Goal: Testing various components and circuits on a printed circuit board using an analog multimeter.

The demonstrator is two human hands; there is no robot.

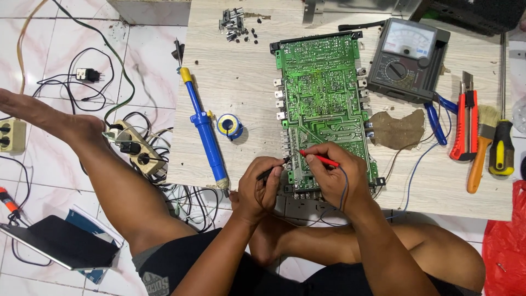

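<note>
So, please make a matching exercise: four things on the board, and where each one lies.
Things:
1. red probe
2. black probe
3. blue desoldering pump
4. paintbrush

Places:
A. between the red cutter knife and the screwdriver
B. in the right hand
C. left of the solder spool
D. in the left hand

Pairs: 1-B, 2-D, 3-C, 4-A

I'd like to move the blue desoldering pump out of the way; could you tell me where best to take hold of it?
Probably grip the desoldering pump around the middle of its long blue barrel, coming from above. It lies flat on the board, yellow knob away from the person, with bare space on its left; the solder spool sits close on its right.
</note>
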